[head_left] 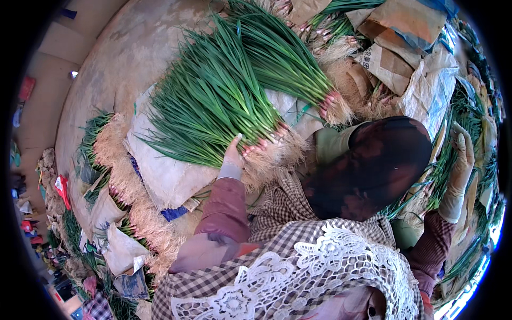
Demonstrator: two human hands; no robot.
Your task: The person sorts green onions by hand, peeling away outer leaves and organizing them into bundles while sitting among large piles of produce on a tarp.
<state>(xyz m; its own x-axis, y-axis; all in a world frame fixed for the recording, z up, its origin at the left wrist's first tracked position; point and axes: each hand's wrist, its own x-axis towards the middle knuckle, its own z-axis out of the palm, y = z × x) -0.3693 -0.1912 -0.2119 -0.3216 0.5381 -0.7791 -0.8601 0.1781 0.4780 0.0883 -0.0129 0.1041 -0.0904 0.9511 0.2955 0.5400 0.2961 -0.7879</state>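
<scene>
A large fanned bundle of green garlic [213, 101], with long flat leaves, pinkish stem ends and pale roots, lies in front of me on white sheeting [165, 181]. My left hand [232, 158], in a pale glove, grips the near side of this bundle just above the roots; its thumb shows on top and the other fingers are mostly hidden. A second bundle of green garlic [288, 58] lies just beyond, roots toward the right. Out to the right, my gloved right hand [462, 157] is raised with fingers stretched, holding nothing visible, near loose green leaves [456, 114].
Rows of rooted plants [128, 181] line the left, partly covered by pale sacks [120, 248]. Brown paper sacks [392, 66] and crumpled plastic sheeting [429, 88] lie at the far right. My dark-covered knee [373, 165] rises between my hands.
</scene>
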